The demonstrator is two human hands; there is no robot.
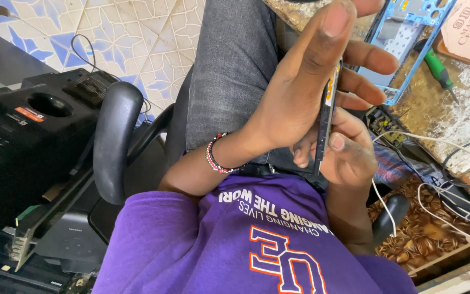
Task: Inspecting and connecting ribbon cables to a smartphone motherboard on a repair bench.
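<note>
My left hand (305, 81), with a bead bracelet on its wrist, is wrapped over a thin dark phone (325, 122) seen edge-on above my lap. Its thumb points up and its fingers lie across the phone's far side. My right hand (349, 155) grips the same phone from below, thumb pressed against its edge. Both hands are close together over my grey jeans and purple shirt. The phone's face is hidden from this angle.
A light blue phone frame (403, 38) and a green screwdriver (436, 68) lie on the worn workbench at upper right. White cables (436, 185) trail at right. A black chair armrest (112, 136) and black electronic equipment (23, 130) stand at left on patterned tiles (126, 32).
</note>
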